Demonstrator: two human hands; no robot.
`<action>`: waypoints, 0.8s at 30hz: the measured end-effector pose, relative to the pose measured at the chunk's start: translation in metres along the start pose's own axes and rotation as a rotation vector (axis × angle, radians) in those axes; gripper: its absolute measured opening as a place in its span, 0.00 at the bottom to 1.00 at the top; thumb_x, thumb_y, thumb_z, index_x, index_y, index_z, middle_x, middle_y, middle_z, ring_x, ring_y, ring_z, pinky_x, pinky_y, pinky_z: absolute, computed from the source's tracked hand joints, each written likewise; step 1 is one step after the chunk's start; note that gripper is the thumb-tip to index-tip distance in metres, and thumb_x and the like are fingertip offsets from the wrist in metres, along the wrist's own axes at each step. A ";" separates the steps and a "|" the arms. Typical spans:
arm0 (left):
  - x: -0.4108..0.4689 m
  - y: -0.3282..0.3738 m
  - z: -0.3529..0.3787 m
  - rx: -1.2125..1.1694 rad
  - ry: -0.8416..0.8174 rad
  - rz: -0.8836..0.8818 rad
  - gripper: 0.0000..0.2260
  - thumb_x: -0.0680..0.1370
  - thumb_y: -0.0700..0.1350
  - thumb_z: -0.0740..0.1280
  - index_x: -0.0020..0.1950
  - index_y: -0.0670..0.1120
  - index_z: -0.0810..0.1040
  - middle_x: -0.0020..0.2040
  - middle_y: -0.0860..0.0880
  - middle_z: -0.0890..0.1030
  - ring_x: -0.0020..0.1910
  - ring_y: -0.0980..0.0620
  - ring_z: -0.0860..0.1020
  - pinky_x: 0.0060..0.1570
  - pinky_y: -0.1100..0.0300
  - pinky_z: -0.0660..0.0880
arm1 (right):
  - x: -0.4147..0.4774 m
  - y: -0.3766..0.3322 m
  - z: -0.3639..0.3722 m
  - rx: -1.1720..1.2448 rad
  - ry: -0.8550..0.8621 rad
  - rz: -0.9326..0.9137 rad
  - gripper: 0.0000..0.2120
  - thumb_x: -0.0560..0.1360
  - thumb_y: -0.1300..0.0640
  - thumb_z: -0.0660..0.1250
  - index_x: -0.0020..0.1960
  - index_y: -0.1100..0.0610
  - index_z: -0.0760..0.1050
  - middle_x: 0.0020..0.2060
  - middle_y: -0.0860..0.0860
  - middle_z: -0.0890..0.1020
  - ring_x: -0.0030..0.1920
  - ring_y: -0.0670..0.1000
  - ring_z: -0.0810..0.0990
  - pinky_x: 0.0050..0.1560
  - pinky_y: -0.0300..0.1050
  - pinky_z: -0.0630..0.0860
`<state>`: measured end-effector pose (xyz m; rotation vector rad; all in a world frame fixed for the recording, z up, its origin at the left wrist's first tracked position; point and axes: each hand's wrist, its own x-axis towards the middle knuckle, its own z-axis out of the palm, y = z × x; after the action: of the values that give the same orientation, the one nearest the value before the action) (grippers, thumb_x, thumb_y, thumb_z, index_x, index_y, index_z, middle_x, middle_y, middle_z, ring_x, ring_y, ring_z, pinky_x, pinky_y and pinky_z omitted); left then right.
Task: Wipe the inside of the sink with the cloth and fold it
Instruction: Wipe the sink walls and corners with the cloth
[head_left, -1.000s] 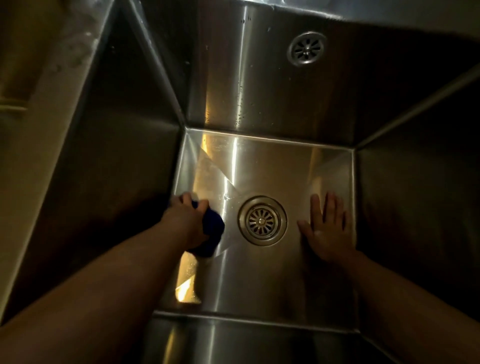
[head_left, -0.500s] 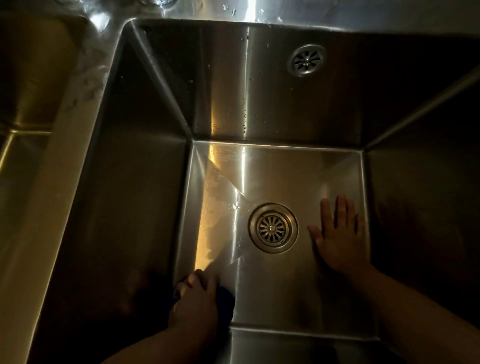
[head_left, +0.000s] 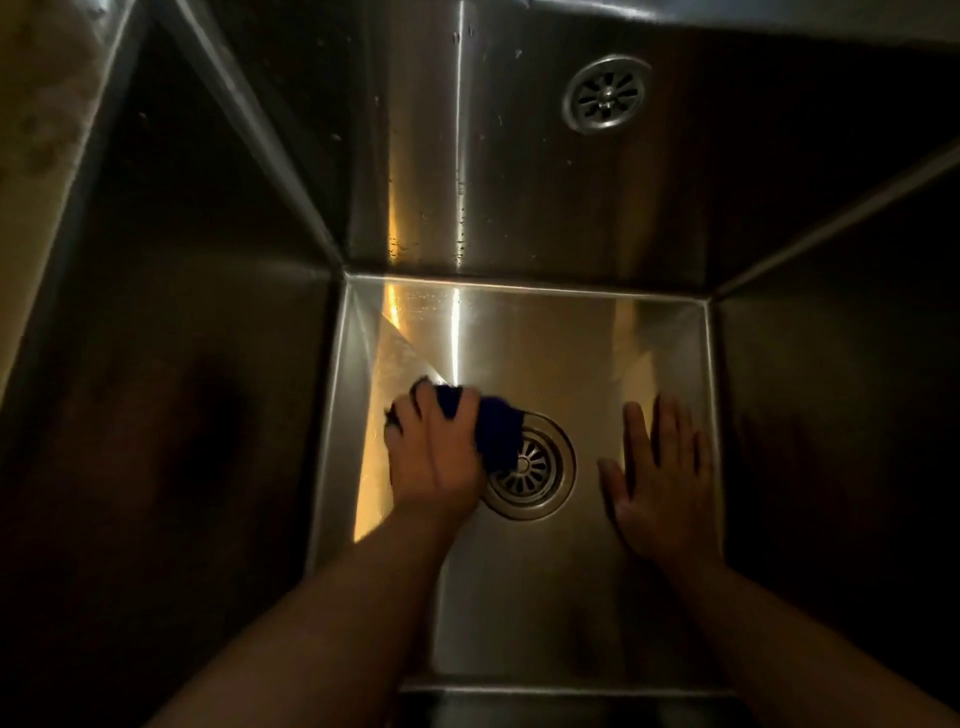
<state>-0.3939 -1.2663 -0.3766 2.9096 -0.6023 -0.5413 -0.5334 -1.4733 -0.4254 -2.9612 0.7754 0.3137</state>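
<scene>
A deep stainless steel sink (head_left: 519, 597) is viewed from above in dim light. A dark blue cloth (head_left: 501, 431) is held bunched in the left hand (head_left: 434, 460) and pressed on the sink floor, left of centre and nearer the left wall than the right. The left fingers (head_left: 418, 408) are curled over the cloth. Part of the cloth sticks out on the right side of that hand and is laid over the left edge of the round drain strainer (head_left: 543, 480), which is set at the middle of the floor.

The right hand (head_left: 665, 488) is laid flat on the floor, palm down, just beside the right wall. Its fingers (head_left: 672, 428) are straight and slightly spread, and nothing is held. It is kept apart from the strainer and the cloth. Both forearms are bare and are reached in from the near edge.

A round overflow grille (head_left: 605, 93) is seen high on the far wall, toward the right. Water drops are scattered on the far wall. A warm reflection is seen on the floor near the far left corner.
</scene>
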 end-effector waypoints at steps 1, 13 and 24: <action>0.019 0.003 -0.002 -0.014 0.021 0.044 0.27 0.70 0.51 0.67 0.66 0.55 0.61 0.69 0.41 0.63 0.63 0.39 0.64 0.58 0.45 0.68 | 0.000 0.001 0.001 0.003 0.006 -0.003 0.34 0.77 0.37 0.49 0.79 0.49 0.47 0.79 0.55 0.46 0.78 0.55 0.42 0.76 0.59 0.47; 0.117 -0.053 -0.051 0.136 0.123 -0.107 0.18 0.77 0.46 0.63 0.66 0.48 0.64 0.66 0.35 0.64 0.63 0.34 0.64 0.56 0.41 0.69 | 0.000 0.005 0.002 0.023 0.091 -0.041 0.32 0.77 0.40 0.51 0.78 0.51 0.53 0.79 0.56 0.50 0.78 0.56 0.46 0.75 0.59 0.50; 0.001 -0.061 -0.034 0.302 -0.295 -0.022 0.29 0.77 0.56 0.60 0.73 0.48 0.52 0.67 0.36 0.59 0.63 0.36 0.64 0.53 0.50 0.73 | 0.001 0.001 0.000 0.101 0.073 -0.009 0.32 0.77 0.41 0.51 0.78 0.51 0.55 0.78 0.56 0.51 0.78 0.56 0.48 0.75 0.59 0.51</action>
<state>-0.3582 -1.2097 -0.3569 3.1431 -0.7466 -0.9738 -0.5330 -1.4753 -0.4261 -2.8950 0.7616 0.1621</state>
